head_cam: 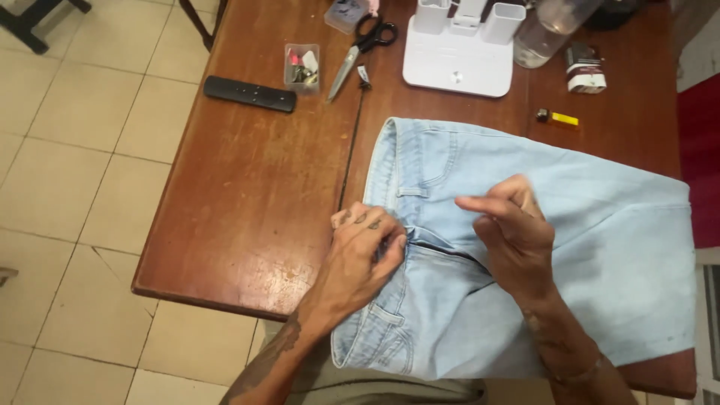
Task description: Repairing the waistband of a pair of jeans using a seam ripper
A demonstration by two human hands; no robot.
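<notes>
Hands on pale blue denim jeans [600, 247] spread over brown wooden table [247, 187]. Left hand [360, 259] pinched shut on waistband at fly. Right hand [510, 232] beside, pressed flat, fingers apart, gripping nothing.

Brown wooden table [247, 195], pale tiled floor [67, 150], even light

Even, soft indoor light, moderately bright, no hard shadows. Faint shadow under the hands on the pale jeans [570, 247]. Dull sheen on the worktop [247, 195], strongest near its front left edge; white stand [457, 64] runs close to clipping. Focus acceptable centre frame, slight softness and compression smear overall. Mild wide-angle bend at the edges; floor tiles [67, 150] splay outward.
</notes>
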